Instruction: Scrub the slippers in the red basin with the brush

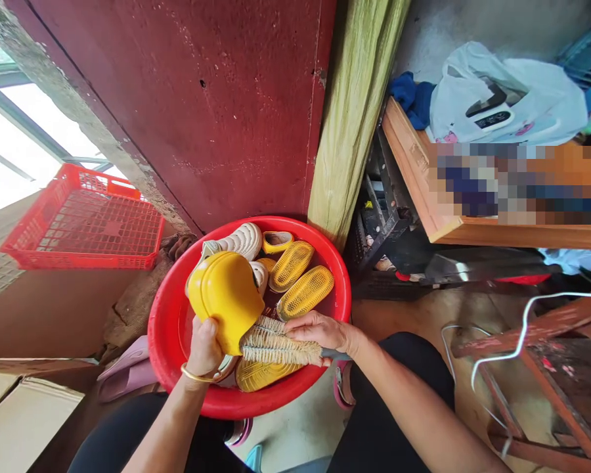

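A yellow shoe [224,292] is held up by my left hand [205,348], whose fingers grip its lower edge above the left part of a red basin [342,276]. My right hand [320,330] is closed on a bristle brush [280,345] with pale bristles, and the brush's tip meets the shoe's lower right side. Inside the basin lie several other shoes: a white one [243,241] at the back, yellow ones with ridged soles facing up [306,292] at the right, and a yellow one [266,376] under the brush.
A red plastic crate [93,223] is at the left, above cardboard [34,420] and a pink slipper [128,371]. Behind the basin are a dark red door [236,112] and a wooden post [357,118]. A wooden table [453,230] and a stool [551,381] stand right.
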